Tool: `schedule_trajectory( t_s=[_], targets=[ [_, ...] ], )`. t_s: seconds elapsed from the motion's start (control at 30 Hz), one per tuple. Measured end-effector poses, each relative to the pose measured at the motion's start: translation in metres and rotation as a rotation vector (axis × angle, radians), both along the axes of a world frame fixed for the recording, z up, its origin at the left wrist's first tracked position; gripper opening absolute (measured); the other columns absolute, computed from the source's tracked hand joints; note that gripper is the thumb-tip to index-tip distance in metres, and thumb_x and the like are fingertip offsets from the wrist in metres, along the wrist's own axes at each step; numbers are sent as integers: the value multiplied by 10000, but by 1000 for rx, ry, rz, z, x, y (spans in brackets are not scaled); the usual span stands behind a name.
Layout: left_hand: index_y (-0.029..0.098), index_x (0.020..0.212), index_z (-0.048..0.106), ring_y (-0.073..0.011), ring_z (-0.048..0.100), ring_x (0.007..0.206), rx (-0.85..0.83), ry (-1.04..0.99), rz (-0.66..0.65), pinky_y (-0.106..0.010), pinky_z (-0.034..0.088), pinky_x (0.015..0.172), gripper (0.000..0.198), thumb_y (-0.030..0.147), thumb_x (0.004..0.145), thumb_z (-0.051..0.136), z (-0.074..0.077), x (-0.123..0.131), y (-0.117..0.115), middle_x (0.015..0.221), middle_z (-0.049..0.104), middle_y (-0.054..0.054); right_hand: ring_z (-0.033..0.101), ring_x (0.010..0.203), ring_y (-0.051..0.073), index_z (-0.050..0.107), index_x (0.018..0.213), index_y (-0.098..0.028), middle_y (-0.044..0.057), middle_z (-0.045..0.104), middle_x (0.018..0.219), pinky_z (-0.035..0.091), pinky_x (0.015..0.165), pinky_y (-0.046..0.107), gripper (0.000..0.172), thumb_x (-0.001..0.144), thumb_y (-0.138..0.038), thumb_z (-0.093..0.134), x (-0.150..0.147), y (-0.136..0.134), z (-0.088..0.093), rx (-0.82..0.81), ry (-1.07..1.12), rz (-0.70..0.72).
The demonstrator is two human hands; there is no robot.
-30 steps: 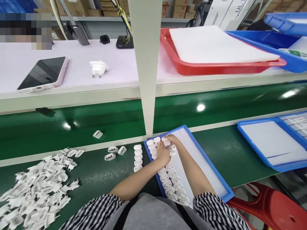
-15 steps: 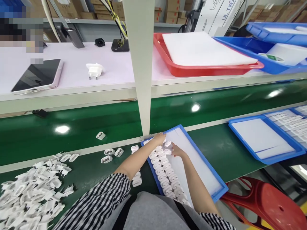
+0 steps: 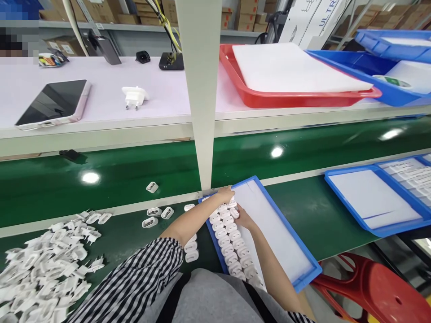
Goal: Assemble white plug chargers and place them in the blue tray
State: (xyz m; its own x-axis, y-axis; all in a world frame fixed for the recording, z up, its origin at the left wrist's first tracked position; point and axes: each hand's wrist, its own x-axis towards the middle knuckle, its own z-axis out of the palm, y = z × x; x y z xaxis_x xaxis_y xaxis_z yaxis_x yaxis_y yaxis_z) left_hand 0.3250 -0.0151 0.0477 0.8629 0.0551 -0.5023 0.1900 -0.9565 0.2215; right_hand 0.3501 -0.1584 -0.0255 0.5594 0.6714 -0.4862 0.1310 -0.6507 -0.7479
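Note:
White plug chargers [image 3: 231,236] stand packed in two slanting rows along the left side of a blue tray [image 3: 289,233] lined with white. My left hand [image 3: 226,194] is at the far end of these rows, its fingers bent down around a charger there and partly hidden. From the right side my right hand [image 3: 244,218] presses its closed fingers against a charger [image 3: 234,212] near the far end. Left of the tray, under my left forearm, a short line of chargers [image 3: 191,251] lies on the green bench.
A heap of loose chargers [image 3: 47,269] covers the bench at left, with a few single ones [image 3: 154,211] nearer the middle. A pale post [image 3: 201,89] rises behind the tray. At right are another blue tray [image 3: 373,197] and a red stool [image 3: 387,287].
My right hand has moved left against the charger rows, and the chargers that stood out there now sit closer in line. My left hand stays at the far end.

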Motion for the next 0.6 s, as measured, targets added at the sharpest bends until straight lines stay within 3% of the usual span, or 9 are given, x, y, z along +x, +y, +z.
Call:
schedule_trajectory(
  t_s=[0.17,0.3,0.37,0.4,0.47,0.53,0.6],
  targets=[
    [166,1031,437,-234,375,1016,-27,-42,65,-300,354,780,479,67,567,503,7,-5,-12,1150,355,-120,463,817,180,410,1093,-167,25,522,767,367,701,269,579,528,-43,430,5,2,5,-58,-199,59],
    [220,1006,449,-198,398,994,-133,-155,103,-272,349,770,455,86,573,475,26,-58,-15,1108,426,-53,445,869,195,470,1022,-183,38,557,869,342,747,277,457,593,-62,366,6,14,9,-55,-293,86],
    [234,854,527,-180,486,853,-186,25,147,-254,381,687,304,131,574,474,37,-97,8,914,544,-14,437,882,211,478,1005,-187,39,547,949,339,753,290,412,613,-105,380,4,18,8,-71,-288,89],
    [221,774,547,-182,508,788,-155,140,240,-258,386,657,225,157,567,484,41,-115,27,818,567,-12,433,889,219,480,1000,-190,38,542,971,339,755,298,398,618,-125,386,4,20,8,-77,-283,85],
    [192,761,544,-198,517,759,13,244,571,-272,390,628,183,229,599,468,45,-144,74,786,568,-40,430,903,224,485,992,-196,36,537,991,334,765,309,392,615,-140,394,5,20,6,-61,-267,76],
    [159,946,472,-234,485,860,247,191,952,-287,390,637,359,291,611,477,39,-158,120,956,511,-102,444,897,219,489,989,-195,37,540,988,339,763,314,419,583,-127,409,10,18,4,1,-194,104],
    [125,1099,335,-261,403,983,336,38,1082,-300,376,694,564,348,607,500,22,-158,153,1103,405,-145,486,831,209,467,1027,-191,41,566,918,374,701,313,511,527,-95,416,19,15,3,21,-41,141]
  ],
)
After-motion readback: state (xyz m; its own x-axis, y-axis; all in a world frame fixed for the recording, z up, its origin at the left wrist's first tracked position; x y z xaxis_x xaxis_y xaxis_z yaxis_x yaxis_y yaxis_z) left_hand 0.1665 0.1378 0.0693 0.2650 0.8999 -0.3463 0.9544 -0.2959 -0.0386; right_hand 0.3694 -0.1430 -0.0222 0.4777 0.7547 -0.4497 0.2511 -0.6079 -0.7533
